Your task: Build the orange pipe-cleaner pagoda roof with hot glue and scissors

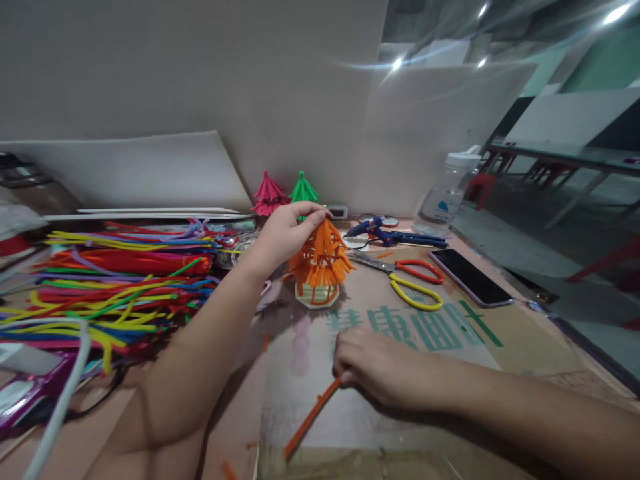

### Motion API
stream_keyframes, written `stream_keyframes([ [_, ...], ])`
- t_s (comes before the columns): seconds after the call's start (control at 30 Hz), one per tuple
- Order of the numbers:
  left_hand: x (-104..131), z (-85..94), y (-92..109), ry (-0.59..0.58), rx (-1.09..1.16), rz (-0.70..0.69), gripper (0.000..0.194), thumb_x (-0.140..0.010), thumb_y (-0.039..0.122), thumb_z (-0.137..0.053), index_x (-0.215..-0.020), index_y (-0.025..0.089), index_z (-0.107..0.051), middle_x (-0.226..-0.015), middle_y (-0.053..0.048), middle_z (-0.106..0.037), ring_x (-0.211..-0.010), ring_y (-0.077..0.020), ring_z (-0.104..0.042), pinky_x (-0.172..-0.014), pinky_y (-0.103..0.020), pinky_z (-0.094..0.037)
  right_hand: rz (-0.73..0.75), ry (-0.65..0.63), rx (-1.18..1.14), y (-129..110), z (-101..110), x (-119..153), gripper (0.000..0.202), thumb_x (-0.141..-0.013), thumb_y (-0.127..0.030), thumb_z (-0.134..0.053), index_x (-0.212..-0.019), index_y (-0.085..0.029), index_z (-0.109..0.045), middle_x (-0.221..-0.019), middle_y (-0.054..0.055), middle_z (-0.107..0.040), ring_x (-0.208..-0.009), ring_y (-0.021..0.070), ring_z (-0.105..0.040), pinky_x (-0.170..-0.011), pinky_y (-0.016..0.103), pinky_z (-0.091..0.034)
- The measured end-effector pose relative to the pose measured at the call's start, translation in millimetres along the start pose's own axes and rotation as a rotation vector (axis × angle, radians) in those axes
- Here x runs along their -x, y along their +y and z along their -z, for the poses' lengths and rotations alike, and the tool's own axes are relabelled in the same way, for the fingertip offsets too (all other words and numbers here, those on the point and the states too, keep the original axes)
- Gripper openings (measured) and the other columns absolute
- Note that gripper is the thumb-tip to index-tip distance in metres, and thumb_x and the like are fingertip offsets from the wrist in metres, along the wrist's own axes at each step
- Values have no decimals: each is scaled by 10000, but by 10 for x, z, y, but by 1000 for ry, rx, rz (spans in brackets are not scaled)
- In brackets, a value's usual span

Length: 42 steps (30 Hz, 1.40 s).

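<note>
My left hand (295,230) has its fingers closed on the peak of an orange pipe-cleaner pagoda (323,263), which stands upright on a pale, flat-sided base (316,297). Two tiers of hanging orange strips show below the fingers. Nearer to me, low over the cardboard (295,407), my right hand (363,363) pinches one end of an orange pipe cleaner (313,417); its other end points toward me and to the left. Behind the pagoda are a pink pipe-cleaner tower (269,193) and a green one (303,188), partly hidden by my left hand.
Bundles of coloured pipe cleaners (125,287) lie at left, beside a purple device (35,393) and white cable (65,400). Scissors (400,277), a blue glue gun (373,230), a phone (471,277) and a water bottle (445,193) are at right. A board wall (200,80) rises behind.
</note>
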<state>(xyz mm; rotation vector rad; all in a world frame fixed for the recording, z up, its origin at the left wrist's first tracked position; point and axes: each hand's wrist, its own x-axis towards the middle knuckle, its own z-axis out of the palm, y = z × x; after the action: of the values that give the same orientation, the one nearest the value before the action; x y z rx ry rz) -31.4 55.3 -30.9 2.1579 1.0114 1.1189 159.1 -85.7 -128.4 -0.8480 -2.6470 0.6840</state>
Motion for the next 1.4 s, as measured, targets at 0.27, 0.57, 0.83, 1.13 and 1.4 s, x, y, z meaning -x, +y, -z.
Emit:
stream_keyframes([
  [0.27, -17, 10, -52, 0, -19, -36, 334, -916, 393, -553, -994, 133, -747, -1005, -80, -761, -952, -218, -676, -895, -297, -488, -397, 362, -3, 399, 369, 211, 162, -952, -299, -500, -919, -177, -602, -990, 123, -654, -936, 255, -605, -842, 396, -465],
  [0.57, -4, 14, -33, -20, -17, -58, 337, -921, 389, -547, -1003, 133, -749, -1035, -91, -755, -968, -228, -674, -914, -321, -489, -4, -191, -923, -195, 35, -159, 277, -1016, -355, -400, -1033, -147, -581, -1065, 153, -721, -961, 209, -713, -842, 363, -551],
  [0.83, -2, 16, 6, -25, -30, -30, 370, -910, 411, -553, -1015, 109, -738, -1011, -100, -759, -940, -233, -678, -843, -296, -496, 91, -29, -276, -35, -72, -808, 440, -937, -284, -588, -1336, -100, -552, -1394, 183, -567, -1295, 277, -520, -1094, 398, -394],
  [1.13, -3, 59, 29, -17, -78, -31, 379, -903, 454, -557, -981, 135, -747, -985, -79, -752, -890, -220, -671, -849, -297, -493, -180, 146, -377, 194, 171, -449, 174, -925, -255, -598, -865, -154, -726, -822, 40, -742, -765, 161, -680, -714, 240, -502],
  [1.4, 25, 11, 54, 21, -61, -10, 368, -912, 454, -550, -966, 139, -731, -978, -82, -738, -897, -225, -657, -838, -312, -487, -419, 383, 260, 823, 467, 87, 227, -928, -249, -570, -1097, -162, -696, -1104, 131, -656, -969, 240, -630, -840, 342, -479],
])
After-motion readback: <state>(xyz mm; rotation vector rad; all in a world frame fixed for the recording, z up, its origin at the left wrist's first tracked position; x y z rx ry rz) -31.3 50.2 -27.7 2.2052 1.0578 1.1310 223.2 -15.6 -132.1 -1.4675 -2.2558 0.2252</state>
